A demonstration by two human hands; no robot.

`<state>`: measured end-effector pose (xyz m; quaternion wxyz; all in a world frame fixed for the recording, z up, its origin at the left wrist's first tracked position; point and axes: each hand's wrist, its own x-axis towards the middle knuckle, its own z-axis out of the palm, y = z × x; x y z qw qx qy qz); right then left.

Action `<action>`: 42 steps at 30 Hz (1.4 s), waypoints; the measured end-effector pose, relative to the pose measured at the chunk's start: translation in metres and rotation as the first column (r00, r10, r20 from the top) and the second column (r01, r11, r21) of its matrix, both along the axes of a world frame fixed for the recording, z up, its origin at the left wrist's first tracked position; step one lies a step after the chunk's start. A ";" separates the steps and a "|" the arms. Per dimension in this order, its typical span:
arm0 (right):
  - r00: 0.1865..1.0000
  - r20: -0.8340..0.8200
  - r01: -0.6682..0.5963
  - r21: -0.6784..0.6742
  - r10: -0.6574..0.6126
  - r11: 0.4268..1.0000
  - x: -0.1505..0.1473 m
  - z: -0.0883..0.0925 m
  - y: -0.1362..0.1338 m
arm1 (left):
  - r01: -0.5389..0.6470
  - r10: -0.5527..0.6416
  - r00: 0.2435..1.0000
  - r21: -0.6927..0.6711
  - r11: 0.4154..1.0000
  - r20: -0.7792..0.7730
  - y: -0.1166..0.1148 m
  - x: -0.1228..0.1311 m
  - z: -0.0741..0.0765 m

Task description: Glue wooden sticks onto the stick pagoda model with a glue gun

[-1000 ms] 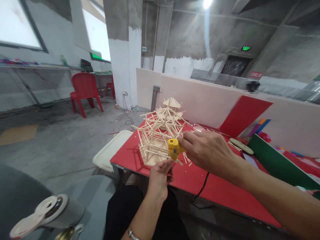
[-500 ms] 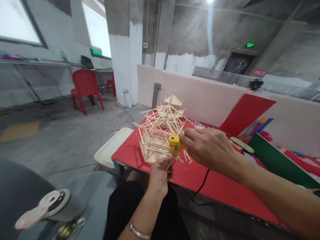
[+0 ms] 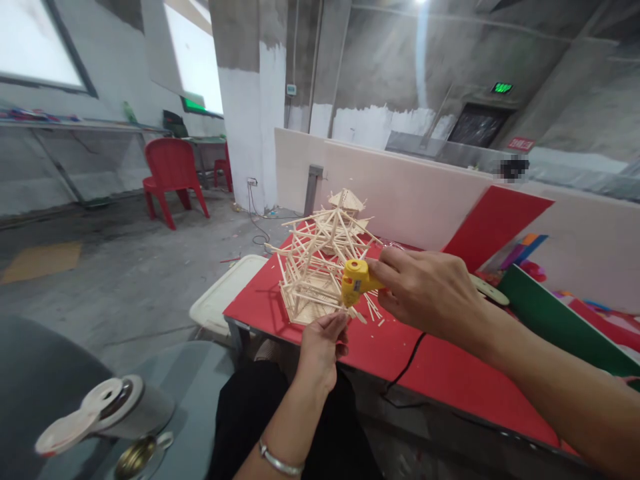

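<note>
A tower model (image 3: 320,257) built of thin wooden sticks stands on the near left corner of a red table (image 3: 440,380). My right hand (image 3: 430,290) grips a yellow glue gun (image 3: 356,280), its nozzle pointing down just above my left hand. My left hand (image 3: 323,347) is raised below the gun with fingertips pinched together, seemingly on a small stick; that piece is too small to make out. A black cord (image 3: 405,367) trails from the gun over the table edge.
Loose sticks (image 3: 373,312) lie by the model. Red (image 3: 493,227) and green (image 3: 555,327) sheets lean at the right against a pale partition (image 3: 400,193). A white tray (image 3: 225,297) sits left of the table. A red chair (image 3: 173,173) stands on the floor, tape rolls (image 3: 100,410) at lower left.
My right hand has tilted and lifted the glue gun slightly to the right. My left hand holds nearly still under the nozzle. The view shifted a little.
</note>
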<state>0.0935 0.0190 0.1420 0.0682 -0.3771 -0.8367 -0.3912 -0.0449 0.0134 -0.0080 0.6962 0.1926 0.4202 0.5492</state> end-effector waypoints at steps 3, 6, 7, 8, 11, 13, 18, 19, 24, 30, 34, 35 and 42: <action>1.000 -0.002 0.004 -0.002 -0.004 1.000 0.004 -0.001 0.000 | 0.004 -0.004 1.000 0.001 1.000 -0.021 0.001 0.001 -0.001; 1.000 -0.009 0.006 0.005 -0.006 1.000 0.007 -0.002 -0.001 | -0.001 0.001 0.999 0.004 1.000 -0.043 0.000 0.001 0.000; 1.000 -0.014 0.009 0.009 -0.009 1.000 0.008 -0.002 -0.002 | -0.004 0.004 0.999 0.002 1.000 -0.047 0.000 0.001 0.001; 1.000 -0.019 0.011 0.013 -0.011 1.000 0.009 -0.002 -0.002 | -0.007 0.006 0.999 -0.002 1.000 -0.050 -0.001 0.001 0.003; 0.999 -0.042 0.028 0.018 -0.028 0.999 0.012 -0.001 -0.004 | -0.008 0.007 0.999 -0.024 1.000 -0.053 -0.002 0.001 0.008; 0.997 -0.061 0.039 0.020 -0.038 0.999 0.015 0.000 -0.004 | -0.011 0.009 0.998 -0.026 1.000 -0.066 -0.001 0.000 0.008; 0.994 -0.109 0.010 0.022 -0.008 1.000 0.020 -0.004 -0.003 | -0.027 0.032 0.990 0.033 0.999 -0.138 0.003 0.001 0.001; 0.993 -0.115 0.006 0.014 -0.004 1.000 0.021 -0.005 -0.003 | -0.027 0.033 0.989 0.043 0.999 -0.143 0.004 0.001 -0.001; 0.989 -0.145 0.007 -0.013 -0.009 1.000 0.024 -0.007 -0.004 | -0.034 0.042 0.987 0.053 0.998 -0.156 0.006 0.003 -0.005; 0.989 -0.142 0.047 -0.018 -0.049 0.999 0.028 -0.007 -0.004 | -0.034 0.039 0.990 0.035 0.999 -0.138 0.005 0.002 0.000; 0.988 -0.145 0.043 -0.019 -0.046 0.999 0.026 -0.008 -0.004 | -0.021 0.021 0.994 0.000 1.000 -0.108 0.004 0.000 0.002; 0.988 -0.148 0.041 -0.013 -0.042 0.999 0.025 -0.008 -0.004 | -0.018 0.016 0.995 -0.013 1.000 -0.098 0.004 0.000 0.002; 0.988 -0.150 0.042 -0.001 -0.042 0.999 0.024 -0.010 -0.004 | 0.014 -0.018 0.998 -0.052 0.999 -0.066 0.004 0.002 0.002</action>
